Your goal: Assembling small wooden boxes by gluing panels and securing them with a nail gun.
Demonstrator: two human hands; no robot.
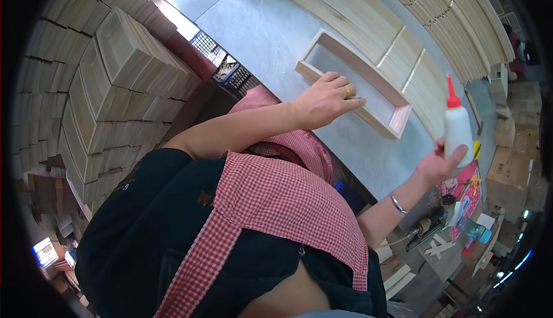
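A long, narrow rectangular frame of pale wood (352, 60) rests on the grey-blue tabletop, with the table surface showing through its middle. My left hand (329, 101), a gold ring on one finger, is closed over the frame's near long side; its fingertips are partly hidden. Off to the right, my right hand (440, 159) holds a white squeeze bottle (455, 127) upright around its lower part. The bottle has a red cap and a pointed red nozzle aimed upward, apart from the frame.
Flat pale boards (368, 27) lie on the table behind the frame, and stacked strips (455, 21) stand at the far right. Tall piles of wooden frames (124, 67) rise on the left. A drill (423, 228) and a clear bottle with a blue cap (475, 230) lie at the lower right.
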